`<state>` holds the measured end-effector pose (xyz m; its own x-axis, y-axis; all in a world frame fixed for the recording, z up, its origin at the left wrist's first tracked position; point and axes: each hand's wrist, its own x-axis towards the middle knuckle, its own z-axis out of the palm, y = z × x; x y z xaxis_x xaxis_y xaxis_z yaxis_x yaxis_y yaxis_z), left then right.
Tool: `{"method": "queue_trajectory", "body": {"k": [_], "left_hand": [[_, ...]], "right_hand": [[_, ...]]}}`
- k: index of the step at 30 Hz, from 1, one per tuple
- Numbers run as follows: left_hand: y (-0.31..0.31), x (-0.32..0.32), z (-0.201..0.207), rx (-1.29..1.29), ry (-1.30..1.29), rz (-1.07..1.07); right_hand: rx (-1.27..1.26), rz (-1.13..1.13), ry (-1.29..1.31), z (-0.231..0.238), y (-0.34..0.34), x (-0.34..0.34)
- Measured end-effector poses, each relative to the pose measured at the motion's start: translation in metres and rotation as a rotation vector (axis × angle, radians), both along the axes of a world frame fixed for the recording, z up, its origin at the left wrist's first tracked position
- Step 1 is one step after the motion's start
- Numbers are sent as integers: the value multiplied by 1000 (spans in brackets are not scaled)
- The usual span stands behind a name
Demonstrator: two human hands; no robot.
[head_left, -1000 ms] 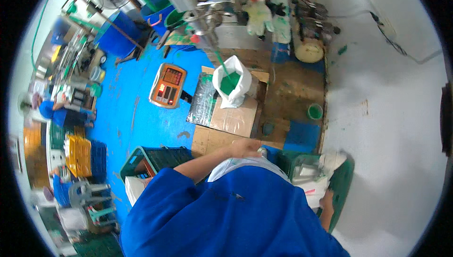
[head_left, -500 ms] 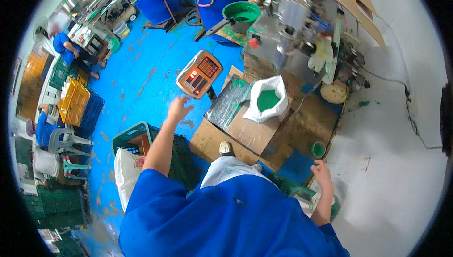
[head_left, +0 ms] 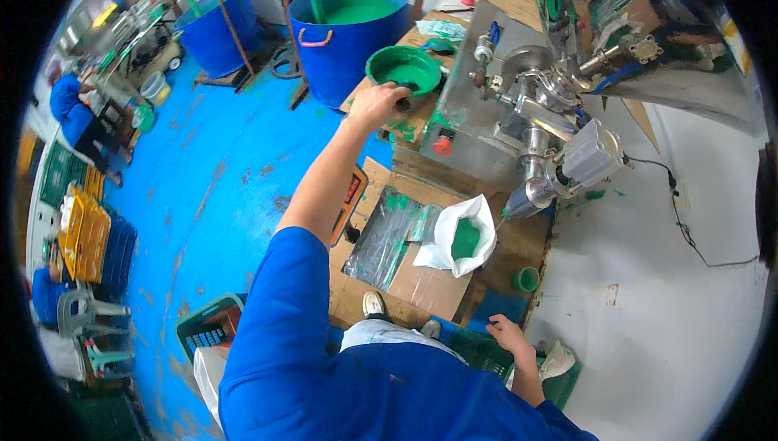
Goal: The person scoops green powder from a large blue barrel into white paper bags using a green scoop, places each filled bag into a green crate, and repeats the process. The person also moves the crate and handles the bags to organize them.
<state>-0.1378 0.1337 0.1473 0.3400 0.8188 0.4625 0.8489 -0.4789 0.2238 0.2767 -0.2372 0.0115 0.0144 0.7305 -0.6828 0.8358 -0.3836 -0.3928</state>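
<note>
Over blue flooring (head_left: 243, 214), left hand (head_left: 375, 106) closed on a mostly hidden dark handle (head_left: 403, 104), right hand (head_left: 509, 334) loosely spread.

A round green basin (head_left: 401, 51) stands upright, a dark handle (head_left: 403, 105) at its rim.

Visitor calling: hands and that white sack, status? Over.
Left hand at green basin, fingers by dark handle, grip unclear. Right hand open, seemingly empty, near green crate. White sack open, green material inside. Left forearm partly hiding orange scale.
</note>
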Motion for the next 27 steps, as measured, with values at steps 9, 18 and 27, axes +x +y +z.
{"method": "queue_trajectory", "body": {"k": [9,18,27], "left_hand": [[22,-17,16,156,-526,-4],[-35,-50,48,99,-1478,335],[-201,86,11,-313,-1111,142]], "right_hand": [[-64,-112,-45,-24,-41,-3],[33,-123,43,-28,-35,10],[136,-85,36,-17,-36,57]]}}
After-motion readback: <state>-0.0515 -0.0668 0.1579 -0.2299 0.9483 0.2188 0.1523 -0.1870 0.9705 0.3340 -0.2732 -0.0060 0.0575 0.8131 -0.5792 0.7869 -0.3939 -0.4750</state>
